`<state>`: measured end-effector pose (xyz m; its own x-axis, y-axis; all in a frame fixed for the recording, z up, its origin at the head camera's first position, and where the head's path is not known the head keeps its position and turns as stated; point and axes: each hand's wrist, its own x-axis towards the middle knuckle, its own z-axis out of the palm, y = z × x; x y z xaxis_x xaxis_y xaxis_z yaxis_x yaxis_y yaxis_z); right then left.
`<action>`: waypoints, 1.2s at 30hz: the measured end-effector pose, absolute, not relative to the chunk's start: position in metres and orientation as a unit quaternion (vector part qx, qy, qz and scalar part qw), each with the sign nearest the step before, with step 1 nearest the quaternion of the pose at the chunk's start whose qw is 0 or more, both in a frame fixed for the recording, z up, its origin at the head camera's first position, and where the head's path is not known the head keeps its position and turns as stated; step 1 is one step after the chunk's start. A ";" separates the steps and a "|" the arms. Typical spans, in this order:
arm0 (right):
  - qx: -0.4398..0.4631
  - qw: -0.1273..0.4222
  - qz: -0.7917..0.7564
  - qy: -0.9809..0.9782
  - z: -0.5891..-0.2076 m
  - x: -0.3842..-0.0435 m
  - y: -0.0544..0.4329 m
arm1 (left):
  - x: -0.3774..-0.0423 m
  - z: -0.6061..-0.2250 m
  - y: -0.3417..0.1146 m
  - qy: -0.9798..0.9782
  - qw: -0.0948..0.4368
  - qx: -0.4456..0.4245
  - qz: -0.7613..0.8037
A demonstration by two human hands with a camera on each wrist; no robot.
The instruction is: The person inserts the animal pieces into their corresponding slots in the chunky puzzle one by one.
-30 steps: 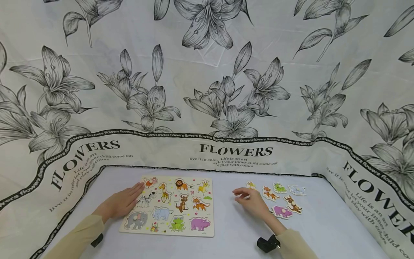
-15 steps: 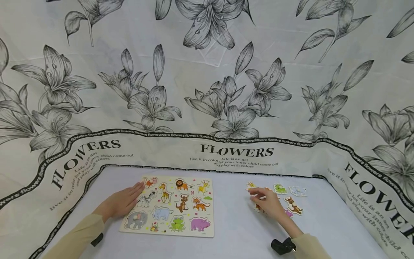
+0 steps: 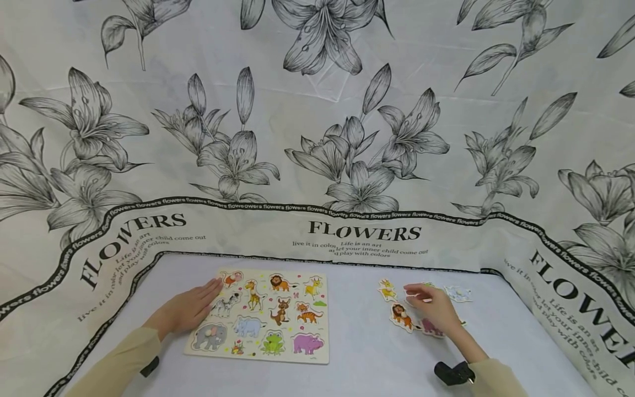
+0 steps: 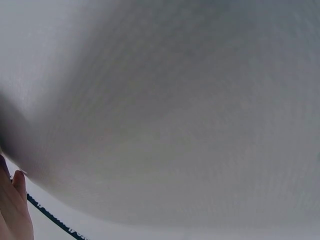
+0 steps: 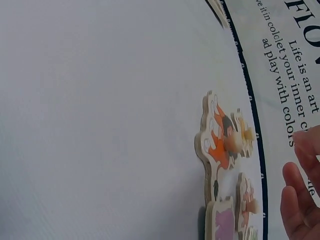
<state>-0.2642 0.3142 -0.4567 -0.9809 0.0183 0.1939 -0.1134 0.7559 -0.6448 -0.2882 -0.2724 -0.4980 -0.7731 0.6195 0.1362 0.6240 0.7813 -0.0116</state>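
In the head view, my left hand (image 3: pixel 186 309) lies with straight fingers along the left edge of a wooden animal puzzle board (image 3: pixel 322 325). My right hand (image 3: pixel 434 310), fingers loosely bent and holding nothing, hovers over loose puzzle pieces on the right. Close to it lie a lion piece (image 3: pixel 402 318), a yellow animal piece (image 3: pixel 387 290) and a purple hippo piece (image 3: pixel 430 328). The hand partly covers a frog piece and hides others. In the right wrist view, thumb and fingertips are apart, near a tiger piece (image 5: pixel 245 202) with a wooden knob. The left wrist view is mostly blurred cloth.
A pale blue piece (image 3: pixel 457 293) lies at the far right of the group. White cloth (image 3: pixel 352 325) covers the table between board and pieces. A flower-printed curtain (image 3: pixel 258 231) stands behind and at both sides.
My right hand has moved to the right across the loose pieces. The lion piece and the yellow piece, covered before, now show fully. My left hand has stayed on the board.
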 end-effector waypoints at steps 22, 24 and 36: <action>-0.022 0.133 0.320 -0.938 -0.456 -0.267 0.377 | -0.285 -0.496 -0.272 -0.936 0.083 -0.341 -0.019; -0.023 0.143 0.316 -0.938 -0.458 -0.268 0.383 | -0.285 -0.495 -0.272 -0.935 0.078 -0.344 -0.024; -0.038 0.147 0.298 -0.942 -0.459 -0.268 0.409 | -0.285 -0.492 -0.269 -0.945 0.047 -0.323 -0.017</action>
